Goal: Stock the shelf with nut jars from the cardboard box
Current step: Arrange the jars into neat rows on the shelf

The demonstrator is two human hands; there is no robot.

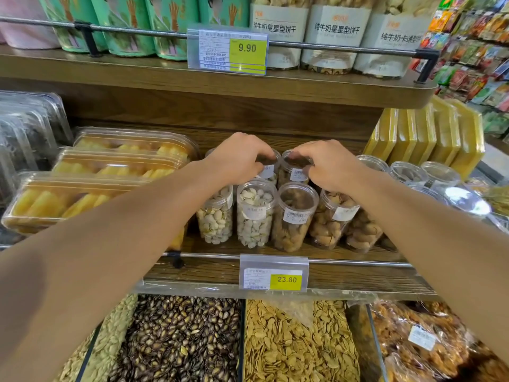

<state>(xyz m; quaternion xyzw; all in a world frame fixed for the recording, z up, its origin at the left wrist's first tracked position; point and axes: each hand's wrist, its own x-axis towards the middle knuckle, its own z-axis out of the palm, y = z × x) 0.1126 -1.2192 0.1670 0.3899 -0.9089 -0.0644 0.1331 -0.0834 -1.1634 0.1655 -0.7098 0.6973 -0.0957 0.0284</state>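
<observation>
left hand: left hand [240,158] curled over the lid of a back-row jar [269,169], fingers clamped round the rim from above
right hand: right hand [329,164] same way on the next back-row jar [295,168], fingertips pinching the lid edge; palm also over a front jar, contact unclear
jars held: both on the middle shelf [344,274], second row, touching or almost touching each other, white stickers facing the camera
front row: pale nut jars [254,213] at left, brown nut jars [293,216] at right, packed side by side just behind the rail [358,261]
handling: clear hard plastic, full, likely moderate weight; smooth walls look slippery, so the lid rim is the safest hold; stiff, unlikely to crush
axis: long axis vertical, lids up, all upright; wide-angle lens makes outer ones seem to lean
step: looks like seating two jars into the back row, judged from the grip
box: cardboard box not in view
around: price tag [273,273] on the rail; trays of yellow dried fruit [82,194] to the left; empty-looking clear jars [424,172] to the right; seed bins [187,340] below
</observation>
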